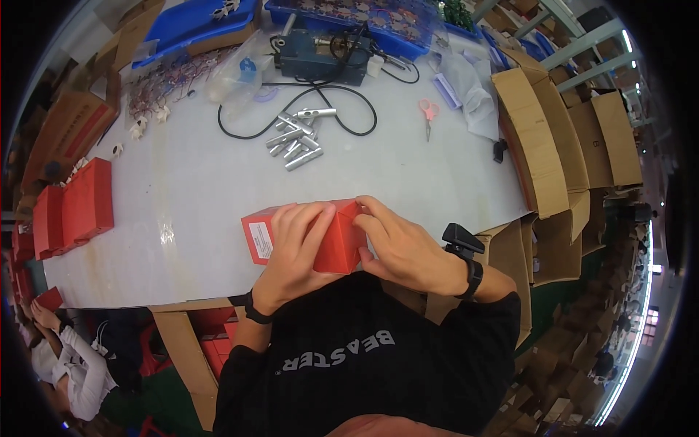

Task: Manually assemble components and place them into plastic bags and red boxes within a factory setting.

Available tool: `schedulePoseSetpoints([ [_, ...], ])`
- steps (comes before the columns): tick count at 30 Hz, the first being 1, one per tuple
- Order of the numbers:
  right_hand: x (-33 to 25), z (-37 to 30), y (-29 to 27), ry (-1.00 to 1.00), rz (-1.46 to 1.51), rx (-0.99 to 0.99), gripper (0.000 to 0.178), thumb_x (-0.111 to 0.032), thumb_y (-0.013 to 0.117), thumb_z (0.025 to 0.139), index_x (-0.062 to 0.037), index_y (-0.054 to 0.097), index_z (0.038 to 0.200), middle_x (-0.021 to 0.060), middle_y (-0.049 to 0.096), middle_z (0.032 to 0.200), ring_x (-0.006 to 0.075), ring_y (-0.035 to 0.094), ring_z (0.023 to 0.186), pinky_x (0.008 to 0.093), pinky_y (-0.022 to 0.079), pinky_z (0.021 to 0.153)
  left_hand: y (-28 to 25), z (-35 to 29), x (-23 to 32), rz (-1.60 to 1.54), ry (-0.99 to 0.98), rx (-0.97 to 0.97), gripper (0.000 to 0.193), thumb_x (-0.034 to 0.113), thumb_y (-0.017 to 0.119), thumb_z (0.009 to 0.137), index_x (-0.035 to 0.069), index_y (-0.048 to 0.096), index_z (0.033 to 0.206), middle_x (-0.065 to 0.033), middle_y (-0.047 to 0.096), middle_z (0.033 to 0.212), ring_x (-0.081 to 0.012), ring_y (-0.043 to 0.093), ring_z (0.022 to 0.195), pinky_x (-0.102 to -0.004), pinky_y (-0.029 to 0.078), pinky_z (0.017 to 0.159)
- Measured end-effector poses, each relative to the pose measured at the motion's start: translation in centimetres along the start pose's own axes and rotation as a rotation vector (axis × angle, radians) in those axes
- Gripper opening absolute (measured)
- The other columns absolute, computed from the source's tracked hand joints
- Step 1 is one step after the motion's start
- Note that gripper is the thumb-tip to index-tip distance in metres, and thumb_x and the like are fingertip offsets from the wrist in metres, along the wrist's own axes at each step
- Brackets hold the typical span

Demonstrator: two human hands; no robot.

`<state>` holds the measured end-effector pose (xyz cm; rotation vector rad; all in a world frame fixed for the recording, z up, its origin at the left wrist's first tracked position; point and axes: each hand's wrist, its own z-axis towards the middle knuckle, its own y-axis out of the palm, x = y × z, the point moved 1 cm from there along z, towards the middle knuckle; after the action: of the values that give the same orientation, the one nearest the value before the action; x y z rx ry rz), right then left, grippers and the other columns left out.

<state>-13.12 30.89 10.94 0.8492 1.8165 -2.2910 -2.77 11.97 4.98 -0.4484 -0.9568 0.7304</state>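
Observation:
A red cardboard box (336, 244) with a white label on its left part lies at the near edge of the table, just in front of my body. My left hand (285, 258) wraps over its top, fingers bent across it and the thumb along the near side. At the box's right end, my right hand (404, 251) grips the edge, its fingers curled at the upper corner and the thumb lower down. The end face under my right fingers is partly hidden. Beyond the box, a pile of silver metal tubes (297, 137) rests on the table.
Pink-handled scissors (428, 113) lie at the far right. A black cable (371, 109) loops around the tubes from a dark machine (320, 58). Red boxes (87, 204) stand at the left edge, open cartons (535, 146) at the right. Another person (80, 364) sits at lower left.

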Motion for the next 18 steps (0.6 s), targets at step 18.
schedulePoseSetpoints([
  [18,0.5,2.3,0.8,-0.13,-0.087,0.16,0.059,-0.002,0.07,0.07,0.0093,0.054,0.126,0.0246,0.058,0.128,0.0375,0.065,0.104,0.0407,0.056,0.087,-0.6,-0.5,-1.1,0.02,-0.01,0.157,0.093,0.023,0.093,0.06,-0.005,0.051,0.139,-0.0194,0.054,0.134,-0.0367,0.054,0.118,-0.0491,0.041,0.1],
])
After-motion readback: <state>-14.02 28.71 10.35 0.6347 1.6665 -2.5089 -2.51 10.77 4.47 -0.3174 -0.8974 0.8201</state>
